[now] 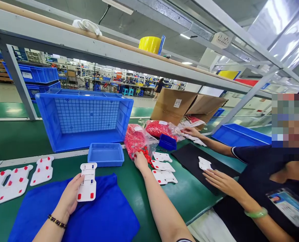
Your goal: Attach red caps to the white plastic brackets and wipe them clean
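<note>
My left hand point(72, 191) grips a white plastic piece point(89, 183) by its left edge, above a blue cloth point(106, 215). Two red pads show near the lower corners of that piece. Farther forward, my right hand point(140, 160) reaches to the small red parts point(147, 154) at the mouth of a clear bag of red parts point(134, 139). Its fingers are bent together, and whatever they hold is hidden. Several white pieces with red pads point(163, 166) lie just right of my right hand. More white pieces point(42, 170) with red pads rest at the left.
A large blue crate point(88, 137) stands on its side behind a shallow blue tray point(106, 154). At the right, a person point(260, 174) works over a black mat point(189, 161). A cardboard box point(174, 104) stands behind the bags.
</note>
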Demonstrator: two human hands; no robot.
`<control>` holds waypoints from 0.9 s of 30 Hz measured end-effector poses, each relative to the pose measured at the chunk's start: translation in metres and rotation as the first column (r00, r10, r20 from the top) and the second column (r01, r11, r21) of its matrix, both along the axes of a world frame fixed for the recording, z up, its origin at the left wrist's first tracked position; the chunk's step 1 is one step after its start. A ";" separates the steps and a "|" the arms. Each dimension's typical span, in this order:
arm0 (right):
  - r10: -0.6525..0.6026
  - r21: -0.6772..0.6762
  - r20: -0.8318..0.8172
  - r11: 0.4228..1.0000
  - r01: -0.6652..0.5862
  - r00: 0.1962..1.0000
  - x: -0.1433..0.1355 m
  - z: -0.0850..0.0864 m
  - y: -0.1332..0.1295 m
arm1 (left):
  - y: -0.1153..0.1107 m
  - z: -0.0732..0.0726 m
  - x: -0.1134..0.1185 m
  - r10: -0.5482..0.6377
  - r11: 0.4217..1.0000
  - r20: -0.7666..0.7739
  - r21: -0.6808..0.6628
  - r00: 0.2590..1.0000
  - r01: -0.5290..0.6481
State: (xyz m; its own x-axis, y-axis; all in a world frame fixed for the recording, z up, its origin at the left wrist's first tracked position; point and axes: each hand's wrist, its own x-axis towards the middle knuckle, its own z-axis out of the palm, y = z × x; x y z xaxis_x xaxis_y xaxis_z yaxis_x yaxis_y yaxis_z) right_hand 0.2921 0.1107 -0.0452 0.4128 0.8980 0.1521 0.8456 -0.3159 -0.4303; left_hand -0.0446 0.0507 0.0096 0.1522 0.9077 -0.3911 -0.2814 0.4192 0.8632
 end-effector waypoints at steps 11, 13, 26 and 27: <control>0.183 0.381 -0.421 0.925 -0.010 0.888 0.011 0.000 -0.014 | -0.007 -0.007 0.002 -0.136 0.980 0.044 0.155 0.990 0.128; 0.259 0.416 -0.505 0.909 -0.032 0.823 0.006 0.000 -0.013 | -0.007 -0.008 0.002 -0.111 0.980 0.012 0.167 0.994 0.108; 0.377 0.418 -0.669 0.904 -0.095 0.641 -0.008 0.004 -0.010 | -0.005 -0.004 0.000 -0.011 0.989 -0.083 0.147 0.996 0.023; 0.376 0.413 -0.648 0.904 -0.109 0.662 -0.010 0.007 -0.009 | -0.005 -0.005 0.000 -0.013 0.989 -0.084 0.149 0.996 0.025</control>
State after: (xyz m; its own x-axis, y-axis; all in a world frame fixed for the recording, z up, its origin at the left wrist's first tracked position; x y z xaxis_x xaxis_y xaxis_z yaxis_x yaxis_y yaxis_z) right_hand 0.2817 0.1013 -0.0381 0.2877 0.9365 0.2006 0.2750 0.1199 -0.9540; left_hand -0.0447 0.0456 0.0050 0.1432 0.9541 -0.2629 -0.2001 0.2881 0.9365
